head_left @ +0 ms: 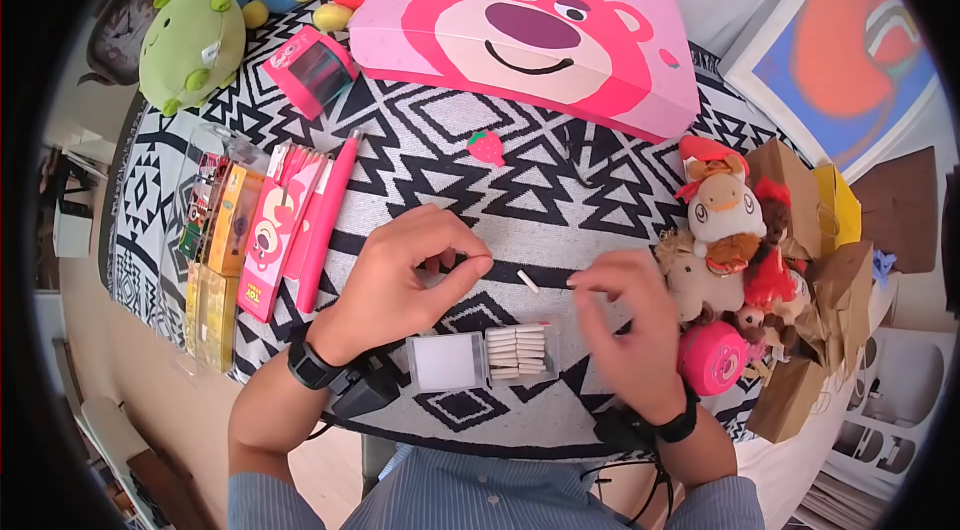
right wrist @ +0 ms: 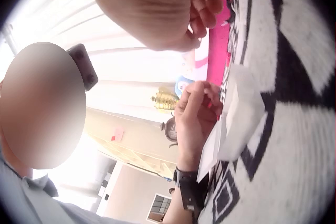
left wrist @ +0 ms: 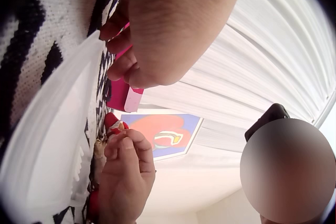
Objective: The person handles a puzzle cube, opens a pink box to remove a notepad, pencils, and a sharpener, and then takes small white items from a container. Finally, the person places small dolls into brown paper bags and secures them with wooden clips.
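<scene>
Plainly, a small white stick between the left hand and the right hand
Left fingers curl loosely, thumb near forefinger, grasping nothing visible; right fingers are bent but released; the stick shows against the patterned cloth, just beyond an open plastic box of white sticks, its lid folded to the left

One loose stick, one case

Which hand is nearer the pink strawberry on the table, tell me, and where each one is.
Left. The left hand is just below and slightly left of the strawberry in the head view; the right hand is farther off, below and right.
</scene>
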Available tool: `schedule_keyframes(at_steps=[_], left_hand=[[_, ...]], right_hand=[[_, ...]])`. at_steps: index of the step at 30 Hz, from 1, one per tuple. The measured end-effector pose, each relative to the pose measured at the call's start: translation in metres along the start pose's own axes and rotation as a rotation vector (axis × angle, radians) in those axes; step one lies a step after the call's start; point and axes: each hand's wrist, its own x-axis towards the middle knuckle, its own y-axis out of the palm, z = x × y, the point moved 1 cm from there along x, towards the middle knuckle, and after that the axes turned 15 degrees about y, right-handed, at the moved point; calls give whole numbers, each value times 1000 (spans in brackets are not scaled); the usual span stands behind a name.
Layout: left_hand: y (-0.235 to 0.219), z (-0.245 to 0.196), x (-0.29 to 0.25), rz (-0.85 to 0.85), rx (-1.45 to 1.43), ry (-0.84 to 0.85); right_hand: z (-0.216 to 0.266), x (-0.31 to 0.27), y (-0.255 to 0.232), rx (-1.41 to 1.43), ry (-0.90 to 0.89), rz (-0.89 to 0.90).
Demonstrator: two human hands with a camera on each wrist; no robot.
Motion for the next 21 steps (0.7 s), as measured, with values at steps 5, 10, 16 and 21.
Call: schedule_keyframes(at_steps=[5,10,16,21], left_hand=[[1,2,0,20,13,11],[2,1,-1,19,4,1],[1,3,-3,101,6,11],[4,3,-3,84,9,-5]], right_hand=[[-8,2,-4,-14,270,-134],[-13,-1,2,-237,154,-29],[-14,-1,2,-259,162,-39],[-5,-3,3,-108,120,13]])
